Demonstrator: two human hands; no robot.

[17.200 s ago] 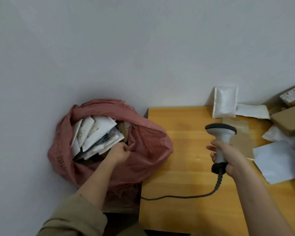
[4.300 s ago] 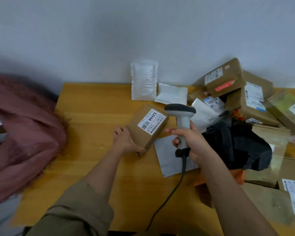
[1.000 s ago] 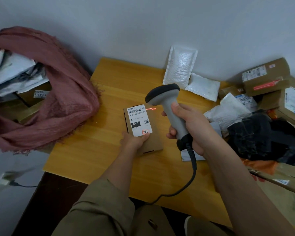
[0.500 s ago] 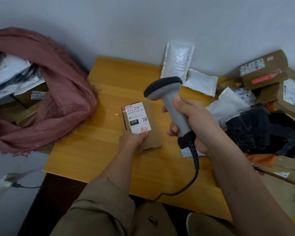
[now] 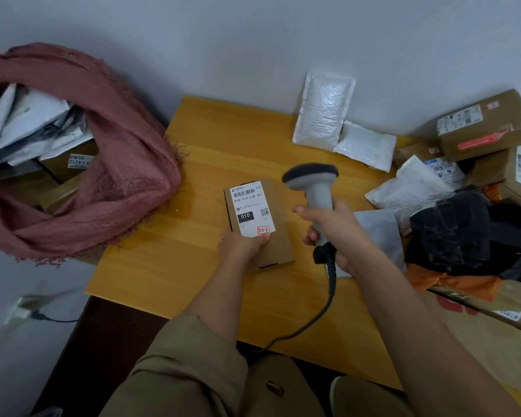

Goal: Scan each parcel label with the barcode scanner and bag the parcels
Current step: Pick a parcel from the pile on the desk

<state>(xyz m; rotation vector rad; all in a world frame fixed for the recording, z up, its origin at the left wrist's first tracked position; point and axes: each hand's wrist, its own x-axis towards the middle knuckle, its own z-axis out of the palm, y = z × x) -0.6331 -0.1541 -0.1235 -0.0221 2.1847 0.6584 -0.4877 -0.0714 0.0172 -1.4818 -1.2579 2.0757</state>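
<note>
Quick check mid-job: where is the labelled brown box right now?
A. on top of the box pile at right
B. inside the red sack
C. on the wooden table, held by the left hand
C: the brown box lies label-up on the wooden table, its near end held by the left hand.

This looks like a small parcel-handling point, a courier station or mailroom corner. A plain wooden tabletop (image 5: pixel 193 266) stands against a bare grey wall (image 5: pixel 253 40). Its right end is heaped with labelled cardboard boxes (image 5: pixel 481 127), white bubble mailers (image 5: pixel 322 112) and a black poly bag (image 5: pixel 451 236). Off the tabletop's left edge, a pink woven sack (image 5: pixel 127 182) is filled with more mailers and boxes. A corded barcode scanner (image 5: pixel 313 188) is held above a small labelled box (image 5: pixel 271 236) near the middle of the tabletop.
</note>
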